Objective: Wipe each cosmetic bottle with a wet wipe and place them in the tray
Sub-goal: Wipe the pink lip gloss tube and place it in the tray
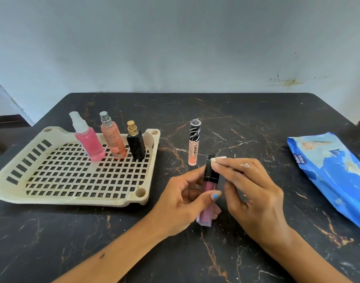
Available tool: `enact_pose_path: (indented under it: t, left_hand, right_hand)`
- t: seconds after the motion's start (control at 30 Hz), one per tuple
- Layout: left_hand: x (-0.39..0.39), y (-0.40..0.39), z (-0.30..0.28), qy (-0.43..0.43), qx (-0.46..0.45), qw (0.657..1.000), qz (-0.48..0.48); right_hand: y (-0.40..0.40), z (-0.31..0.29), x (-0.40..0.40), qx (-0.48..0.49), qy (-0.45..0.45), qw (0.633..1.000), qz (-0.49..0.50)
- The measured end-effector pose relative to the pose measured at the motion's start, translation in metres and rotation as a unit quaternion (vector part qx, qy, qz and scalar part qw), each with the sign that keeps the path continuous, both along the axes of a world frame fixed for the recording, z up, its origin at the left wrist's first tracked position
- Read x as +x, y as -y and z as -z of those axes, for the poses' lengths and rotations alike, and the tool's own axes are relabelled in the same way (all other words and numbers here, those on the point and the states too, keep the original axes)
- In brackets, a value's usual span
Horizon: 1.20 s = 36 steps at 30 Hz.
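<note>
My left hand grips a pink lip gloss tube with a black cap, held upright above the table. My right hand pinches a small white wet wipe against the tube's black cap. A peach lip gloss tube stands on the table just behind. In the cream slotted tray at the left stand a pink spray bottle, an orange spray bottle and a small black bottle with a gold cap.
A blue pack of wet wipes lies at the right edge of the black marble-pattern table. A pale wall rises behind the table.
</note>
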<state>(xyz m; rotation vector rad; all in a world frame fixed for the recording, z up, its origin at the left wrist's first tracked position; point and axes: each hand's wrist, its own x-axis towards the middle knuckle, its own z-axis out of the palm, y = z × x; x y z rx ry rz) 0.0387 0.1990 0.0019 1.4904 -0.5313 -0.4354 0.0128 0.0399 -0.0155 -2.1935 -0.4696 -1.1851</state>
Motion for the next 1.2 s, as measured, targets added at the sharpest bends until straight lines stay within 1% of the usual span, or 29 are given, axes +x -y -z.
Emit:
enact_pose_path:
  t: [0.13,0.2,0.27,0.4,0.53,0.67,0.73,0.8,0.87,1.03,1.13,1.2]
  left_hand:
    - [0.0010,-0.0044,-0.0024,-0.070,-0.022,0.997,0.033]
    - [0.0012,-0.0039,-0.0025,-0.085,-0.032,0.995,0.035]
    - [0.0016,-0.0016,-0.0006,-0.092,-0.046,0.995,0.016]
    - [0.0015,0.0004,0.0012,-0.069,-0.047,0.996,-0.014]
    - [0.0018,-0.0002,0.0024,-0.077,-0.016,0.996,-0.028]
    - [0.0012,-0.0003,0.0049,-0.036,-0.023,0.998,-0.041]
    - [-0.0001,-0.0006,0.0029,-0.036,-0.022,0.998,-0.038]
    - [-0.0005,-0.0005,0.0006,-0.047,-0.018,0.998,-0.029]
    - [0.0002,-0.0001,0.0000,-0.054,-0.016,0.998,-0.027]
    - [0.0001,-0.0011,0.0016,-0.019,-0.020,0.999,-0.046]
    - [0.0005,0.0005,0.0017,-0.033,-0.018,0.998,-0.045]
    - [0.0008,0.0014,0.0020,-0.030,-0.016,0.998,-0.044]
  right_hand:
    - [0.0014,-0.0003,-0.0012,0.003,-0.004,1.000,0.011]
    - [0.0008,0.0000,-0.0011,0.006,-0.003,1.000,0.011]
    - [0.0002,0.0010,-0.0020,-0.008,0.008,1.000,0.005]
    - [0.0016,0.0027,-0.0026,-0.069,0.038,0.997,-0.006]
    - [0.0036,-0.0005,0.0017,-0.064,0.026,0.997,0.034]
    - [0.0002,-0.0007,-0.0008,-0.082,0.035,0.996,-0.022]
    - [0.0030,0.0004,-0.0015,-0.070,0.036,0.997,-0.023]
    - [0.0075,-0.0003,0.0023,-0.048,0.031,0.998,0.011]
    - [0.0054,-0.0017,0.0058,-0.050,0.024,0.998,0.031]
    - [0.0006,0.0006,-0.0001,-0.063,0.031,0.997,-0.032]
    - [0.0067,-0.0011,0.0045,-0.042,0.027,0.999,0.018]
    - [0.0031,-0.0011,0.0063,-0.045,0.023,0.998,0.023]
